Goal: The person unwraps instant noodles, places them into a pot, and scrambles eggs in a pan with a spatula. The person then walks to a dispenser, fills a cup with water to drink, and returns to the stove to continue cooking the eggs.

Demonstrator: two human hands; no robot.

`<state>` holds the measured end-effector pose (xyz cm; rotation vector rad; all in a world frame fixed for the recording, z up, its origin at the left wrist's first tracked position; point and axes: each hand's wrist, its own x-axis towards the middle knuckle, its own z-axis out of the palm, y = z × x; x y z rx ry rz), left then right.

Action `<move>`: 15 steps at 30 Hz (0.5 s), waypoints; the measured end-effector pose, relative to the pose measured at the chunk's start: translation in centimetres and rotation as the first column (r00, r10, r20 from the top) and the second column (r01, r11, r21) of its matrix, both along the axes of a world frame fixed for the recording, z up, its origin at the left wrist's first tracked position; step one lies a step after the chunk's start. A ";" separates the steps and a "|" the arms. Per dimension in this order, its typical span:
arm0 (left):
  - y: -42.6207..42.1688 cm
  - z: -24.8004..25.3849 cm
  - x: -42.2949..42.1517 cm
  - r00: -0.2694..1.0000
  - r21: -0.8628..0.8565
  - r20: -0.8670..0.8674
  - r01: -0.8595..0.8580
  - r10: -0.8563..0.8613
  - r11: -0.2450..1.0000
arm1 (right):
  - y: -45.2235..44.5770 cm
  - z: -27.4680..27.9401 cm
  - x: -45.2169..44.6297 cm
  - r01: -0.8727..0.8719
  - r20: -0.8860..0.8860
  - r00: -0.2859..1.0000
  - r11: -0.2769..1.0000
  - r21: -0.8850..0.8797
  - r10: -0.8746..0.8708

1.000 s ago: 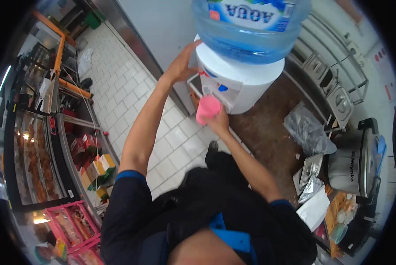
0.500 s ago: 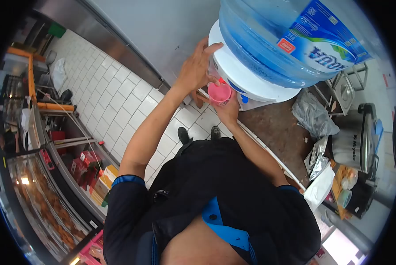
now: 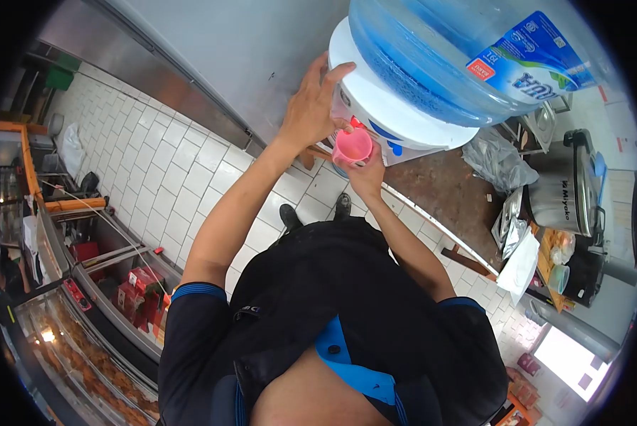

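Cup (image 3: 352,146), pink, is at the front of the white water dispenser (image 3: 396,117), just beside its red tap (image 3: 357,122), grasped by the right hand (image 3: 369,174). The left hand (image 3: 311,110) spreads its fingers over the dispenser's edge, thumb near the cup's rim; whether it touches the tap I cannot tell. A large water bottle (image 3: 421,78) sits on the dispenser, and a plastic bag (image 3: 499,162) lies beyond.
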<state>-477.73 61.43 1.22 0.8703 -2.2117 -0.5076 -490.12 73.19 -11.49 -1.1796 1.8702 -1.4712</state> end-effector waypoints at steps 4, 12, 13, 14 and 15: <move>0.0 0.1 -0.1 0.997 -0.068 -0.069 0.014 -0.019 0.998 | 1.8 0.7 -0.6 0.036 0.134 0.989 0.977 0.211 -0.065; 0.3 0.2 0.1 0.991 0.072 -0.124 0.058 -0.049 0.996 | 1.7 -1.3 -5.2 -0.244 0.649 0.754 0.873 0.422 -0.103; 0.4 0.3 0.1 0.991 0.075 -0.121 0.058 -0.049 0.995 | 1.6 -1.1 -5.3 -0.256 0.657 0.747 0.870 0.421 -0.098; 0.4 0.3 0.2 0.992 0.077 -0.118 0.059 -0.049 0.995 | 1.6 -0.9 -5.4 -0.268 0.666 0.740 0.867 0.419 -0.093; 0.4 0.2 0.2 0.992 0.078 -0.120 0.054 -0.045 0.995 | 1.6 -0.4 -5.4 -0.271 0.664 0.742 0.866 0.421 -0.090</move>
